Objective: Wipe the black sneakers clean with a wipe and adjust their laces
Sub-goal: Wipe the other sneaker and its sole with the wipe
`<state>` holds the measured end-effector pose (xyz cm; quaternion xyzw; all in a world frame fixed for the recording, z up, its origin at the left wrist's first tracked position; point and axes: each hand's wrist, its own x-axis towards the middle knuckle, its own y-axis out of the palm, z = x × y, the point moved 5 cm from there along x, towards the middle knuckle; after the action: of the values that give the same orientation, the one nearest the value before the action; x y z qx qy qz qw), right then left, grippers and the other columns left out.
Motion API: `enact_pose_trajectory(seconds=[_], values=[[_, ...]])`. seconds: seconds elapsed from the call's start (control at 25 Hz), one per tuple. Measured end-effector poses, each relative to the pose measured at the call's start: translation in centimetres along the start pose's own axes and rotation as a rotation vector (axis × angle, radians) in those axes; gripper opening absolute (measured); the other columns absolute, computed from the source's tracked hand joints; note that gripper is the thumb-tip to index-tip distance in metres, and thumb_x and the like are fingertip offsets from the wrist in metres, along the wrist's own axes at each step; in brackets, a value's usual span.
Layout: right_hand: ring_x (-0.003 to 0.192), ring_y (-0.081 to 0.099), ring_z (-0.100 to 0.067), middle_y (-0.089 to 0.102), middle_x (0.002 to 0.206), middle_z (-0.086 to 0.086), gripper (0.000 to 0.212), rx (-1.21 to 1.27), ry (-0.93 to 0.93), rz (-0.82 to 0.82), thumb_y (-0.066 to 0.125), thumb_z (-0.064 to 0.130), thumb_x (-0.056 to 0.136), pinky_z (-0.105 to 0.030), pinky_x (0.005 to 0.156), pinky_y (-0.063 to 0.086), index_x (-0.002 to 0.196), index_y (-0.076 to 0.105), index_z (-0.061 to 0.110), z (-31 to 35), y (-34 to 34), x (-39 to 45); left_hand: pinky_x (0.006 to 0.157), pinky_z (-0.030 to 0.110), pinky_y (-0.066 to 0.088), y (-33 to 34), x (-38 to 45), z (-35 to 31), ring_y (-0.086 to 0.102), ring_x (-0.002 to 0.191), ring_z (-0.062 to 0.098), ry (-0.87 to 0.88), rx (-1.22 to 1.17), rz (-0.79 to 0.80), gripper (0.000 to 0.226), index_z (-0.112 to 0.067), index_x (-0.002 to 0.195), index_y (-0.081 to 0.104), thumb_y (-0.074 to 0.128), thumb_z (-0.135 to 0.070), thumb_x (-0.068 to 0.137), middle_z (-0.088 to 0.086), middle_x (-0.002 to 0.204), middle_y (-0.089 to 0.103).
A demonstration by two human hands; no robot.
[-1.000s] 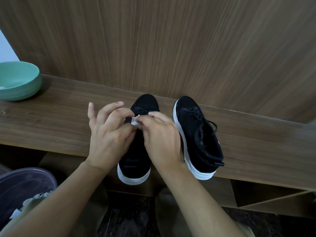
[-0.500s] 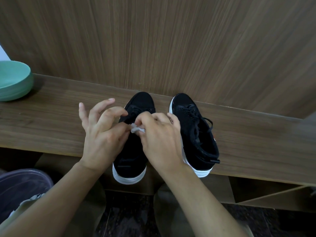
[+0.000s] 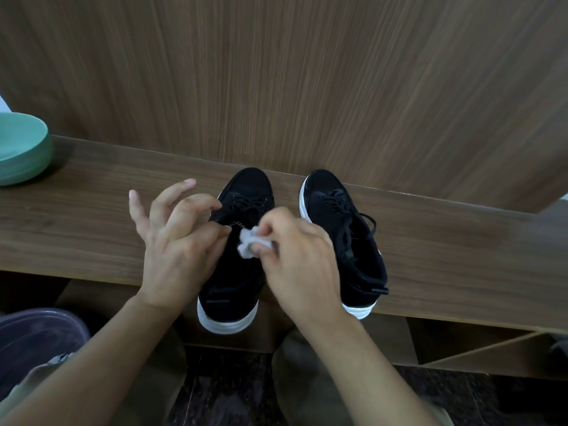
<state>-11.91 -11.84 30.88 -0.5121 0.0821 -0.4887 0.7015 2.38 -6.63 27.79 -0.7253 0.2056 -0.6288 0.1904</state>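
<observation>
Hands over left sneaker (image 3: 236, 272) on counter (image 3: 76, 229); right hand (image 3: 301, 265) grip pinches crumpled wipe (image 3: 250, 245).
Left hand (image 3: 178, 247) released, fingers spread; right sneaker (image 3: 344, 235) beside; heels overhang counter edge; green bowl (image 3: 21, 149) far left.

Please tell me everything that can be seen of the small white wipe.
The wipe is a small white wad, crumpled, soft like tissue or thin cloth. The right hand pinches it between thumb and fingers, so only its left part shows; the rest is hidden in the grip. It sits just above the tongue and laces of the left sneaker; whether it touches the shoe cannot be told. The left hand is close beside it, apart from it.
</observation>
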Motion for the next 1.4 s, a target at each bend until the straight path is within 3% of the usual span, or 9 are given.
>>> enact_pose_trajectory(seconds=[0.12, 0.36, 0.48, 0.68, 0.88, 1.0, 1.12, 1.24, 1.4], values=[[0.072, 0.060, -0.004, 0.068, 0.081, 0.010, 0.012, 0.206, 0.192, -0.173, 0.064, 0.023, 0.087, -0.024, 0.066, 0.046, 0.094, 0.054, 0.026, -2.6, -1.0, 0.3, 0.100, 0.075, 0.011, 0.1, 0.2, 0.0, 0.040, 0.122, 0.028, -0.033, 0.000, 0.013, 0.021, -0.015, 0.059, 0.071, 0.070, -0.025, 0.078, -0.006, 0.111, 0.048], [0.119, 0.051, 0.003, 0.066, 0.122, 0.006, 0.026, 0.456, 0.150, 0.059, 0.050, 0.020, 0.097, -0.017, 0.103, 0.037, 0.117, 0.067, 0.016, -0.9, 3.9, 1.2, 0.099, 0.075, 0.013, 0.1, 0.0, 0.1, 0.039, 0.123, 0.027, -0.055, 0.000, 0.023, 0.024, -0.017, 0.060, 0.069, 0.064, -0.028, 0.081, -0.008, 0.112, 0.048], [0.122, 0.047, 0.003, 0.063, 0.126, 0.001, 0.027, 0.388, 0.018, 0.013, 0.049, 0.014, 0.098, -0.017, 0.107, 0.033, 0.119, 0.066, 0.011, -1.0, 4.4, 0.7, 0.098, 0.075, 0.015, 0.2, 0.0, 0.0, 0.040, 0.123, 0.026, -0.043, 0.009, 0.014, 0.022, -0.018, 0.061, 0.069, 0.066, -0.027, 0.080, -0.007, 0.112, 0.048], [0.122, 0.053, -0.007, 0.062, 0.128, 0.003, 0.031, 0.334, 0.285, 0.029, 0.050, 0.011, 0.096, -0.008, 0.099, 0.032, 0.124, 0.063, 0.015, -4.8, 5.8, 3.3, 0.100, 0.074, 0.014, 0.3, -0.1, 0.2, 0.039, 0.123, 0.025, -0.067, -0.001, 0.029, 0.022, -0.017, 0.059, 0.069, 0.068, -0.026, 0.078, -0.008, 0.111, 0.048], [0.115, 0.054, -0.005, 0.063, 0.126, 0.011, 0.032, 0.235, 0.185, 0.110, 0.049, 0.012, 0.097, -0.007, 0.092, 0.033, 0.125, 0.062, 0.023, -1.6, 3.0, -0.1, 0.102, 0.072, 0.014, 0.5, 0.0, 0.1, 0.041, 0.121, 0.024, -0.083, -0.028, 0.045, 0.020, -0.017, 0.063, 0.070, 0.065, -0.027, 0.079, -0.008, 0.111, 0.049], [0.121, 0.037, 0.004, 0.067, 0.119, 0.011, 0.035, 0.198, 0.019, 0.160, 0.048, 0.002, 0.091, 0.001, 0.094, 0.026, 0.115, 0.068, 0.019, 1.2, 2.3, -2.9, 0.099, 0.065, 0.029, 0.6, 0.0, 0.4, 0.047, 0.110, 0.017, -0.123, -0.117, 0.115, 0.016, -0.015, 0.072, 0.072, 0.062, -0.027, 0.077, -0.003, 0.110, 0.053], [0.117, 0.046, 0.005, 0.070, 0.112, 0.012, 0.035, 0.213, -0.001, 0.012, 0.053, 0.001, 0.084, 0.001, 0.094, 0.028, 0.106, 0.072, 0.020, 0.5, 1.5, -2.2, 0.080, 0.039, 0.051, 0.4, 0.3, 1.5, 0.053, 0.091, 0.001, -0.347, -0.415, 0.253, 0.017, -0.019, 0.084, 0.070, 0.064, -0.033, 0.075, -0.007, 0.099, 0.061], [0.115, 0.051, 0.009, 0.063, 0.123, 0.015, 0.031, 0.391, 0.197, -0.097, 0.057, 0.006, 0.091, -0.011, 0.100, 0.039, 0.107, 0.071, 0.028, -3.0, -0.3, 0.6, 0.074, 0.023, 0.051, -0.2, 0.0, 3.4, 0.062, 0.083, -0.001, -0.611, -0.535, 0.253, 0.029, -0.030, 0.086, 0.067, 0.051, -0.050, 0.073, -0.015, 0.080, 0.068], [0.105, 0.050, 0.008, 0.060, 0.129, 0.006, 0.025, 0.295, 0.246, -0.188, 0.060, 0.011, 0.090, 0.003, 0.086, 0.030, 0.105, 0.073, 0.027, -5.1, -0.8, 6.7, 0.087, 0.020, 0.049, 1.3, -0.1, 4.0, 0.061, 0.099, -0.006, -0.651, -0.615, 0.417, 0.042, -0.037, 0.101, 0.069, 0.064, -0.063, 0.069, -0.022, 0.102, 0.069]])
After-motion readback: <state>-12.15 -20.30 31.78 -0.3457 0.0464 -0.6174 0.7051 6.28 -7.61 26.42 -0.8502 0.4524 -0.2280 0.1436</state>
